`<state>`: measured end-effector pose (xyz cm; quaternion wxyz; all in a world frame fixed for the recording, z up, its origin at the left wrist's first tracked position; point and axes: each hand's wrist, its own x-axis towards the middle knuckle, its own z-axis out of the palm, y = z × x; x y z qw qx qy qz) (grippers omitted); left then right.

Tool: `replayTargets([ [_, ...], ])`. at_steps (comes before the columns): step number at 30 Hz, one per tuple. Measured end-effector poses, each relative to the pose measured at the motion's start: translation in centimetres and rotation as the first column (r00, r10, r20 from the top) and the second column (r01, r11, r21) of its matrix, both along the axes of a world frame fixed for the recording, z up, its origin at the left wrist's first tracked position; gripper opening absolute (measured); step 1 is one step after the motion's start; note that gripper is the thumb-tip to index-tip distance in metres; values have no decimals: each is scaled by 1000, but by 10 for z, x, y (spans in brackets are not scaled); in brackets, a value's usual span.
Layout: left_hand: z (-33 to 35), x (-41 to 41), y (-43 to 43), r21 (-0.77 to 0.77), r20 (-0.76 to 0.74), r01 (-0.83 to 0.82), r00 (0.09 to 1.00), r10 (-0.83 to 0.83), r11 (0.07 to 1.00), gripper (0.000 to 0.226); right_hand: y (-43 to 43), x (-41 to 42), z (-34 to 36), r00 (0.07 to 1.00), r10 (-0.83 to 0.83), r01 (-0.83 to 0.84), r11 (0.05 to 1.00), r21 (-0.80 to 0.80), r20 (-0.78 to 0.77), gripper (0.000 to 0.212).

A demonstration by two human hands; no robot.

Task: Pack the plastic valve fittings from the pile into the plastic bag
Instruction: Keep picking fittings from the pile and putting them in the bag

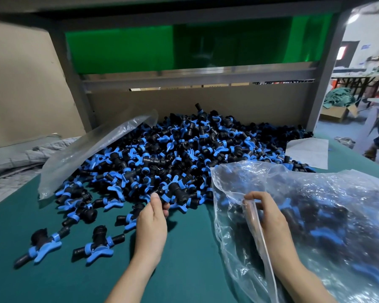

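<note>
Right hand [269, 213], toward the front right of the green tabletop [184, 248], pinches the open rim of the plastic bag [326, 215], fingers curled on the film. That bag lies along the right edge, partly filled with fittings. Left hand [152, 217] is at the near fringe of the pile [184, 149], fingers curled round one valve fitting [165, 199]. The pile spreads from mid-tabletop to the back edge, and a spare clear bag [92, 149] drapes over its left slope.
</note>
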<state>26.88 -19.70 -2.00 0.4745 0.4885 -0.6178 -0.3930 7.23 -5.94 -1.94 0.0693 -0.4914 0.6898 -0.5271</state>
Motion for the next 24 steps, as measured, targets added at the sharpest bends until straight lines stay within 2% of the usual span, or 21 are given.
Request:
replayTargets([
  [10, 1, 0, 2, -10, 32, -42, 999, 42, 999, 64, 0, -1, 0, 1000, -2, 1, 1000, -17, -30, 51],
  [15, 2, 0, 2, -4, 33, -30, 999, 30, 1000, 64, 0, -1, -1, 999, -4, 3, 1000, -19, -48, 50],
  [20, 1, 0, 2, -17, 8, -34, 999, 34, 999, 63, -2, -1, -2, 1000, -11, 10, 999, -43, -29, 40],
  [24, 1, 0, 3, -15, 7, -33, 999, 33, 999, 62, -2, -2, -3, 1000, -8, 7, 999, -42, -30, 44],
])
